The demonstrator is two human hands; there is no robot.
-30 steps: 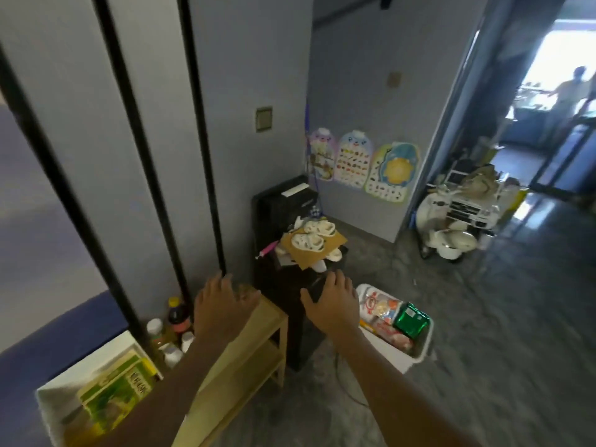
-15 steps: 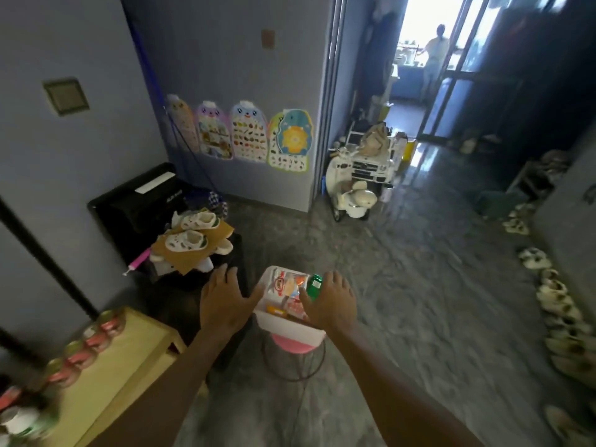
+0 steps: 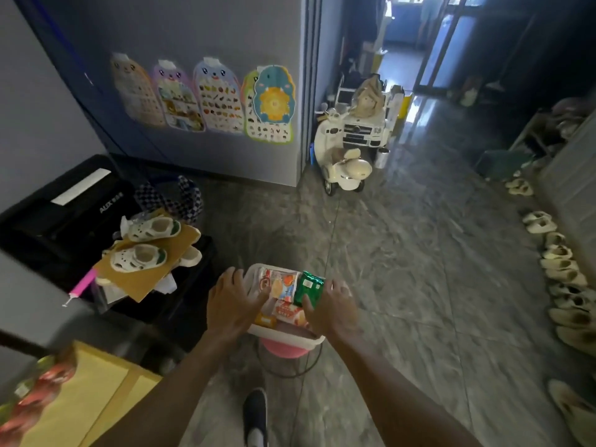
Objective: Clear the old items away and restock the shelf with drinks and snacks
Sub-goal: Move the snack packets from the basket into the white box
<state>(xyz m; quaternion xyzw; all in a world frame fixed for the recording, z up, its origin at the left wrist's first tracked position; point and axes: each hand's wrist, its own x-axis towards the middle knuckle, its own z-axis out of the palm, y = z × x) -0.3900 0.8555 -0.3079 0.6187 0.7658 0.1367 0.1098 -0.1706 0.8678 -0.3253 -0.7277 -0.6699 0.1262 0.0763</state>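
Note:
A white snack bin (image 3: 283, 336) sits on a pink stool (image 3: 280, 349) on the floor straight ahead. It holds several snack packets, among them a green packet (image 3: 308, 286) and a red-and-white packet (image 3: 279, 282). My left hand (image 3: 230, 301) lies over the bin's left rim with its thumb inside. My right hand (image 3: 333, 306) grips the right rim, thumb inside as well. The yellow wooden shelf (image 3: 96, 398) shows at the lower left, with blurred red-topped items (image 3: 32, 404) along its near edge.
A black appliance (image 3: 64, 214) stands on the left, with cardboard and white child's shoes (image 3: 142, 256) on a box beside it. A toy scooter (image 3: 343, 169) and a toy car stand by the doorway. Shoes (image 3: 561, 272) line the right wall. My foot (image 3: 254, 417) is below.
The view swung right, away from the shelf, and closed in on the snack bin. Both hands came down from in front of the bin onto its two side rims.

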